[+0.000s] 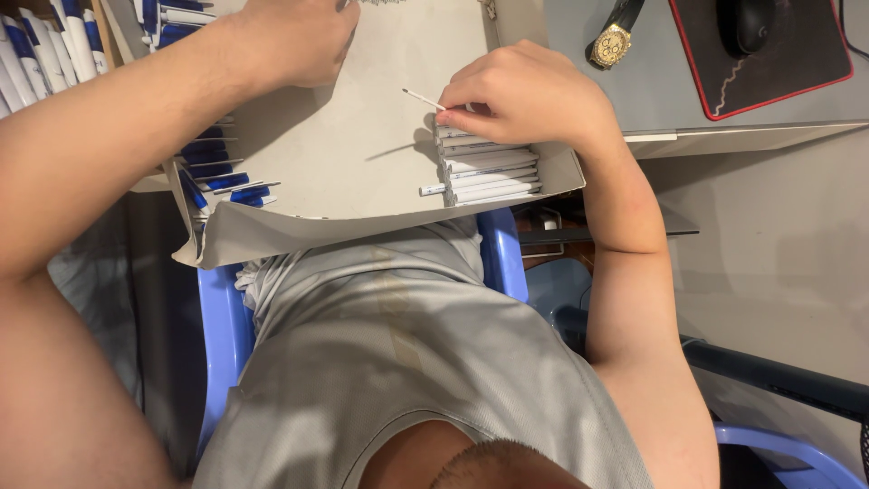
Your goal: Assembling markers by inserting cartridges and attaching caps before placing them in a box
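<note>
A thin white pen refill (421, 98) is pinched in the right hand (520, 91) above the stacked white pens (489, 172) at the box's (362, 163) right edge. The left hand (294, 36) is laid at the box's far edge; its grip cannot be told.

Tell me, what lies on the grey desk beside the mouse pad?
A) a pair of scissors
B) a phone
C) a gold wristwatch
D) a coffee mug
C: a gold wristwatch with a dark strap lies on the desk, just left of the red-edged mouse pad.

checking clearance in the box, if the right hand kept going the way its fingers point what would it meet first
The right hand points leftward across the grey cardboard box; past the thin white pen refill it pinches, bare floor, then probably the left hand; depth unclear.
</note>
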